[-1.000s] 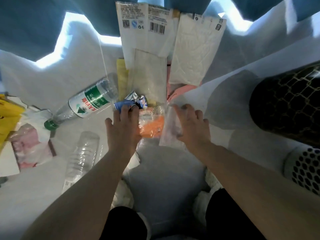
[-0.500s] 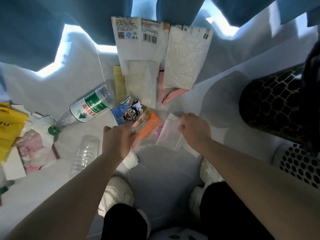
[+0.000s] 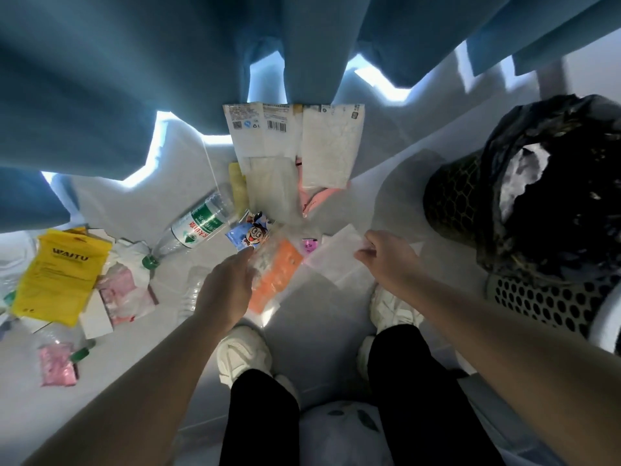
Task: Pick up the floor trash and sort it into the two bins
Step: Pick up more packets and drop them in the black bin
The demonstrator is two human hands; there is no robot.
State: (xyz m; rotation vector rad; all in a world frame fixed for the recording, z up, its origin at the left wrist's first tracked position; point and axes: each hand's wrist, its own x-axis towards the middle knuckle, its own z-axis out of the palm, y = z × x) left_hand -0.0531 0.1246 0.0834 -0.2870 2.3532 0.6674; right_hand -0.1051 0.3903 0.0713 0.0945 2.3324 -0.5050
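My left hand [image 3: 228,290] grips a bundle of wrappers: a clear bag with an orange panel [image 3: 275,280] and a blue cartoon snack wrapper [image 3: 250,233]. My right hand [image 3: 386,260] pinches a white translucent bag [image 3: 336,260] by its right edge, lifted above the floor. At the right stands a black-lined bin [image 3: 470,203] with white trash inside, and below it a white perforated bin [image 3: 551,304]. A green-labelled plastic bottle [image 3: 198,227] lies on the floor left of my hands.
Large white packages [image 3: 265,136] and a pink wrapper [image 3: 316,200] lie by the blue curtain [image 3: 134,79]. A yellow bag [image 3: 60,274], pink bags [image 3: 121,294], tissue and a crushed clear bottle [image 3: 193,290] lie at left. My white shoes [image 3: 242,351] stand below.
Both hands have closed on trash and lifted it off the floor as the view rose. The left hand picked up the blue and orange wrappers; the right raised the white bag.
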